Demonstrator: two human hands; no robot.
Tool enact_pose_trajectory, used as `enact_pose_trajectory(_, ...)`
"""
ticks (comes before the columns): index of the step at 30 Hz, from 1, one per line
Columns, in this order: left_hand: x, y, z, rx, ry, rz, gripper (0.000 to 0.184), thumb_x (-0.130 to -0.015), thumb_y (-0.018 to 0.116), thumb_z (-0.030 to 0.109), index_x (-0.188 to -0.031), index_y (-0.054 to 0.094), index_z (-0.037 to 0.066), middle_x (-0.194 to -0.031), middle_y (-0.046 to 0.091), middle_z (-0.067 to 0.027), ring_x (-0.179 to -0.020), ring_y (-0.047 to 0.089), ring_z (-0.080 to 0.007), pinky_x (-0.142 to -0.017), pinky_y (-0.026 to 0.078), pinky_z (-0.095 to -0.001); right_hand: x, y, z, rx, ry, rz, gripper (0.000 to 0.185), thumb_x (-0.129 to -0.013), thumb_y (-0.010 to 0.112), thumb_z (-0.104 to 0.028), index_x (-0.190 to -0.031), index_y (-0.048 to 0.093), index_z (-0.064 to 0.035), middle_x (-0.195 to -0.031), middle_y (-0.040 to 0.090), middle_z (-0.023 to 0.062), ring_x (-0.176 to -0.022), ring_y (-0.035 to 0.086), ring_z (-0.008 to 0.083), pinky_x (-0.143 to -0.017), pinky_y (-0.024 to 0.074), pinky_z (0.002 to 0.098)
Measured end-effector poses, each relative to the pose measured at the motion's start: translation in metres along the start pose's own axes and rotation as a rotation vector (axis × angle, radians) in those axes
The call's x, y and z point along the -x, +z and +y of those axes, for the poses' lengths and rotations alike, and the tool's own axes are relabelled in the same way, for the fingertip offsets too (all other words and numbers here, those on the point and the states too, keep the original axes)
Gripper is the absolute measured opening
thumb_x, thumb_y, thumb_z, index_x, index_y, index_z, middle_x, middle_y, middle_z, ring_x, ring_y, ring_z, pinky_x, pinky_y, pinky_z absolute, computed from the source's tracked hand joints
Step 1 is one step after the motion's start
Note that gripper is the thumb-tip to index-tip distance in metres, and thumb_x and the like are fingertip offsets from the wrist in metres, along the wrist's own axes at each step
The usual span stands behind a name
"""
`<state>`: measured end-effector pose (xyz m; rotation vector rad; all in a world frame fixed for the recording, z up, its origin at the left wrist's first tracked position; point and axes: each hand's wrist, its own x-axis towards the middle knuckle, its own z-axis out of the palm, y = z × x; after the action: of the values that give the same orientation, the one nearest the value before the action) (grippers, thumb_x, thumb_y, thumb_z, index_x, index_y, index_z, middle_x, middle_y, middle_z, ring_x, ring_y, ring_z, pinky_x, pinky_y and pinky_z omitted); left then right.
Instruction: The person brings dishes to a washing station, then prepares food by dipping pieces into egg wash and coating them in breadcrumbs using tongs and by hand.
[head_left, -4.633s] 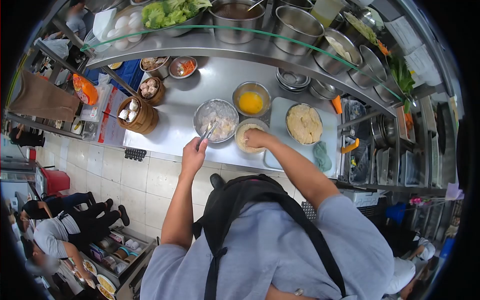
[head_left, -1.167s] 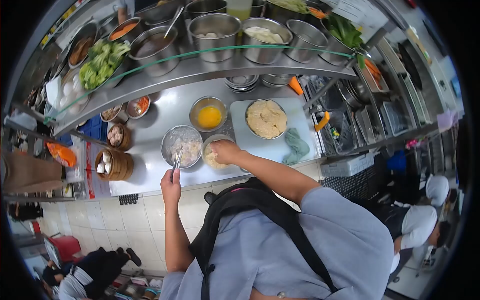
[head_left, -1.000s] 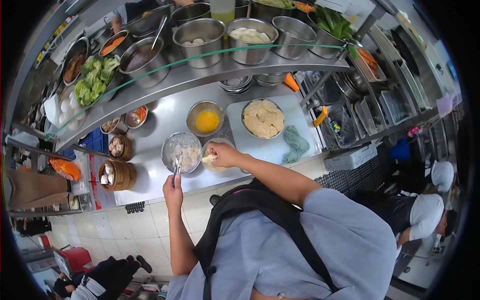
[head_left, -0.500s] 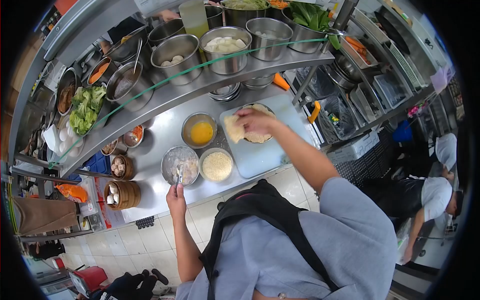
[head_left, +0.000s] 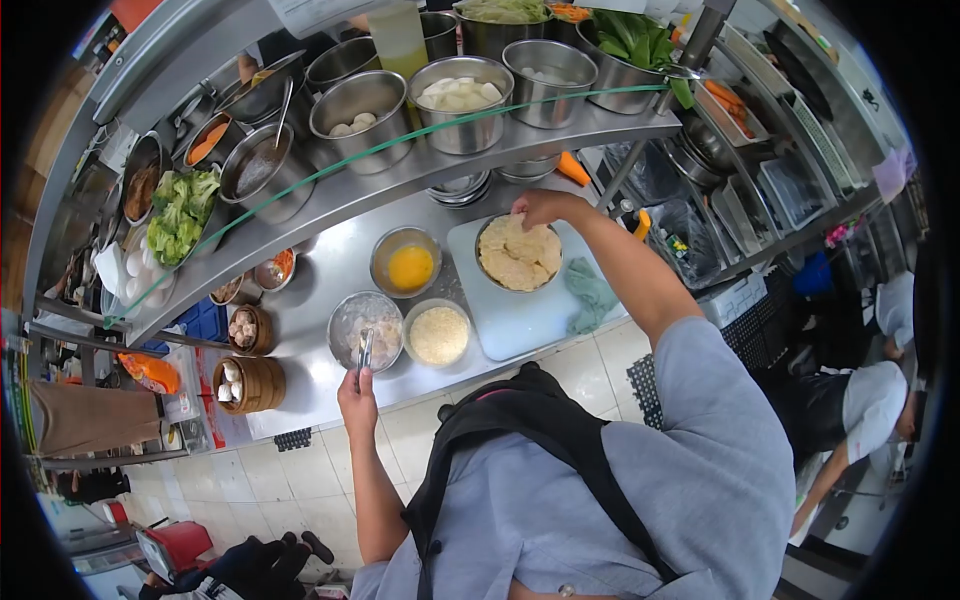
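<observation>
My left hand (head_left: 357, 400) is closed around metal tongs (head_left: 365, 350), whose tips reach into a steel bowl of floury pieces (head_left: 352, 318). Right of it stands a bowl of pale crumbs (head_left: 439, 335), and behind that a steel bowl with yellow beaten egg (head_left: 410, 267). At the back rim of a round container of flat breaded pieces (head_left: 520, 262), my right hand (head_left: 548, 207) pinches the edge of one piece. That container rests on a white cutting board (head_left: 490, 330), with a green cloth (head_left: 592, 296) at its right.
A steel shelf (head_left: 420, 160) with steel pots, broccoli (head_left: 180, 215) and eggs spans the table's back. Bamboo steamers (head_left: 262, 387) stand at the left. An orange handle (head_left: 573, 168) sticks out behind the board. A co-worker (head_left: 860, 410) bends at the right.
My right hand has gone from the crumb bowl to the breaded-piece container, carrying a breaded piece, and now sits at its back rim. My left hand still holds the tongs. The view has shifted.
</observation>
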<state>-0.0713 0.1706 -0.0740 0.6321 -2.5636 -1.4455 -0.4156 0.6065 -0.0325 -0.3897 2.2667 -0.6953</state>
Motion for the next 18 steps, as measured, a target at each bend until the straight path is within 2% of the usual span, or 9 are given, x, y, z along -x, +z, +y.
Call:
enact_pose_trajectory(3,0.0,-0.001,-0.002,-0.009,0.0,0.011,0.038,-0.102,0.06,0.034,-0.086,0.061,0.0,-0.065,0.042,0.0046,-0.061,0.035,-0.0068,-0.054,0.029,-0.028,-0.009,0.007,0.015,0.195,-0.207,0.103,0.047,-0.07,0.078,-0.016,-0.114,0.067,-0.0035,-0.103,0.071,0.0082,-0.092,0.067,0.0215,-0.082,0.0549,0.0343)
enact_pose_trajectory(5,0.001,-0.001,-0.004,0.02,-0.075,0.014,0.039,-0.101,0.061,0.034,-0.084,0.059,-0.001,-0.065,0.045,-0.0005,-0.062,0.038,-0.0124,-0.057,0.035,-0.0322,-0.005,0.013,0.015,0.228,-0.332,0.267,0.049,-0.066,0.079,-0.013,-0.113,0.067,-0.0042,-0.103,0.072,0.0103,-0.096,0.068,0.0235,-0.086,0.0549,0.0351)
enact_pose_trajectory(9,-0.001,-0.009,-0.008,0.018,-0.025,0.081,0.038,-0.1,0.063,0.034,-0.084,0.06,-0.001,-0.064,0.048,-0.0032,-0.062,0.04,-0.0146,-0.057,0.037,-0.034,0.0,0.021,0.017,0.078,-0.326,0.327,0.046,-0.069,0.078,-0.011,-0.113,0.067,-0.0015,-0.105,0.072,0.0113,-0.097,0.068,0.0244,-0.089,0.0541,0.0354)
enact_pose_trajectory(10,-0.002,-0.013,-0.005,-0.079,-0.013,0.083,0.038,-0.099,0.063,0.036,-0.087,0.062,0.0,-0.065,0.054,-0.0069,-0.061,0.047,-0.0188,-0.059,0.041,-0.0366,0.005,0.026,0.01,0.08,-0.343,0.306,0.046,-0.069,0.078,-0.011,-0.113,0.067,-0.0015,-0.105,0.072,0.0113,-0.097,0.068,0.0244,-0.089,0.0541,0.0354)
enact_pose_trajectory(12,-0.008,-0.014,0.004,-0.177,-0.013,0.087,0.038,-0.098,0.063,0.038,-0.09,0.063,0.001,-0.067,0.06,-0.0105,-0.06,0.055,-0.0229,-0.06,0.045,-0.0392,0.027,0.035,-0.006,-0.134,-0.347,0.62,0.031,-0.077,0.074,-0.009,-0.106,0.067,-0.0007,-0.1,0.072,0.0092,-0.091,0.068,0.0207,-0.081,0.0537,0.0307)
enact_pose_trajectory(13,-0.012,-0.011,0.009,-0.36,-0.019,0.101,0.037,-0.098,0.062,0.039,-0.094,0.064,0.002,-0.072,0.065,-0.0141,-0.066,0.062,-0.0299,-0.063,0.048,-0.0432,0.036,0.039,-0.014,-0.134,-0.349,0.609,0.031,-0.077,0.074,-0.009,-0.106,0.067,-0.0007,-0.1,0.072,0.0092,-0.091,0.068,0.0207,-0.081,0.0537,0.0307)
enact_pose_trajectory(15,-0.026,-0.003,0.006,-0.61,-0.032,0.114,0.036,-0.095,0.061,0.041,-0.103,0.067,0.006,-0.084,0.073,-0.0185,-0.081,0.07,-0.0438,-0.071,0.054,-0.0538,0.051,0.045,-0.028,-0.715,-0.277,0.531,0.02,-0.088,0.07,-0.01,-0.106,0.067,-0.0019,-0.097,0.07,0.0037,-0.085,0.066,0.0151,-0.077,0.0525,0.027)
enact_pose_trajectory(16,-0.033,0.002,0.002,-0.611,-0.025,0.11,0.036,-0.095,0.061,0.041,-0.103,0.067,0.006,-0.084,0.073,-0.0185,-0.081,0.07,-0.0438,-0.071,0.054,-0.0538,0.058,0.05,-0.029,-0.718,-0.274,0.539,0.02,-0.088,0.07,-0.01,-0.106,0.067,-0.0019,-0.097,0.07,0.0037,-0.085,0.066,0.0151,-0.077,0.0525,0.027)
enact_pose_trajectory(18,-0.05,0.011,-0.001,-0.78,-0.069,0.006,0.041,-0.094,0.061,0.042,-0.111,0.069,0.006,-0.092,0.073,-0.0202,-0.09,0.07,-0.0415,-0.081,0.055,-0.0509,0.075,0.062,-0.028,-1.333,-0.285,0.404,0.016,-0.095,0.066,-0.014,-0.107,0.066,-0.0031,-0.091,0.065,-0.0006,-0.08,0.062,0.0109,-0.075,0.0508,0.0246)
